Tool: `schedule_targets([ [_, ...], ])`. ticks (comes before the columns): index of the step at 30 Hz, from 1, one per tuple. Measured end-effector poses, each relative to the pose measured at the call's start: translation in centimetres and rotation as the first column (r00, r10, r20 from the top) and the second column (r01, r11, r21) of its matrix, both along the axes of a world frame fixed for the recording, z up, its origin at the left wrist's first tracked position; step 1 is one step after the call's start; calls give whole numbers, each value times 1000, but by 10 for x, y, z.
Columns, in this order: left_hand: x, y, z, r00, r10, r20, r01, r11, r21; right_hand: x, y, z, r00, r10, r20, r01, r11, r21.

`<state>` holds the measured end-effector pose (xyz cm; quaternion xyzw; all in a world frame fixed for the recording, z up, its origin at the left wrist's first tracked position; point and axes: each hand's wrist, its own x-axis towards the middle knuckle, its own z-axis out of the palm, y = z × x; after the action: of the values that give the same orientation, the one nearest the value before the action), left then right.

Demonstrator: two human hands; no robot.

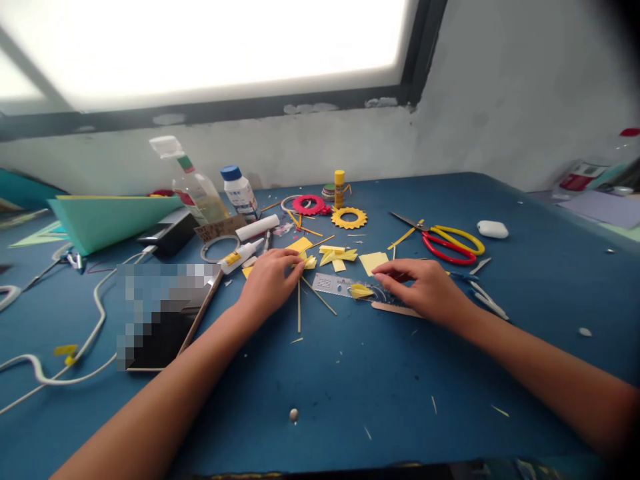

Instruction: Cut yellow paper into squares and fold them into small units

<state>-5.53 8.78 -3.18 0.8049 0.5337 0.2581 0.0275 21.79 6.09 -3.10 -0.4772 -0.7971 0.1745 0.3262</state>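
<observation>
My left hand (pixel 273 277) is closed, thumb and forefinger pinched at a small folded yellow paper piece (pixel 309 262). Thin yellow strips (pixel 299 307) lie just below it. On the other side, my right hand (pixel 425 285) pinches at the lower edge of a pale yellow paper square (pixel 373 261). Between the hands sits a cluster of folded yellow paper pieces (pixel 339 256). A clear ruler (pixel 330 284) lies in front of them, with a yellow leaf-shaped paper piece (pixel 361 291) on it. A wooden craft stick (pixel 395 309) is partly under my right hand.
Red-and-yellow-handled scissors (pixel 450 243) and a white case (pixel 493 229) are at right. Behind stand a glue stick (pixel 339 189), a yellow scalloped ring (pixel 349 218), a red ring (pixel 309 205) and bottles (pixel 241 192). A tablet-like device (pixel 170 320) and white cable (pixel 100 313) lie left.
</observation>
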Motion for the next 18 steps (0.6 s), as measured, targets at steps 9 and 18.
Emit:
schedule_targets([
  [9,-1,4,-7,998,-20,67,18,1000,23,-23,49,-7,980,95,172,-109,992,71],
  [18,10,-8,-2,959,-180,218,160,981,109,-25,60,1,976,161,145,-165,986,10],
])
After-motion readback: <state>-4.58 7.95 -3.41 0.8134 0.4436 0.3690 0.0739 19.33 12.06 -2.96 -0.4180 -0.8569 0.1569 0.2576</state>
